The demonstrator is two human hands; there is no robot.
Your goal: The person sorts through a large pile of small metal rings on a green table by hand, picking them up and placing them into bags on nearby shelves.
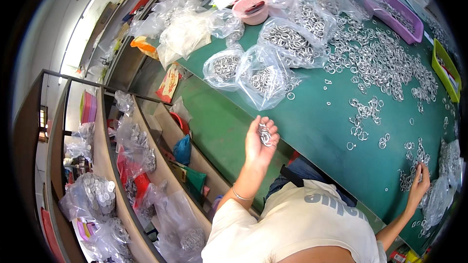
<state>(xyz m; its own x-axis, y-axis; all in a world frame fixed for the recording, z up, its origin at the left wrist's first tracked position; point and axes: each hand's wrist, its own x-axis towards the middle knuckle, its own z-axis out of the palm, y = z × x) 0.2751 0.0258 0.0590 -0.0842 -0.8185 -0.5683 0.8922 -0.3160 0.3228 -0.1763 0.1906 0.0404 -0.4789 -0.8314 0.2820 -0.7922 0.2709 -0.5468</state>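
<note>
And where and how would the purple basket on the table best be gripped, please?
The purple basket is probably best gripped by the rim at its near short end, coming from above on the person's side: its open top should let that wall be pinched, while loose rings crowd its near long side.

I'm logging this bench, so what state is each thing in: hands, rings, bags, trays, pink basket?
Left hand: palm up, fingers curled, cupping rings
Right hand: lowered, fingers at a ring pile; grip unclear
Loose rings: heaped and scattered on the table
Clear bags: holding rings; sealing unclear
Purple tray: open-topped, holding rings
Green tray: open-topped, contents unclear
Pink basket: open-topped, something red inside
</note>
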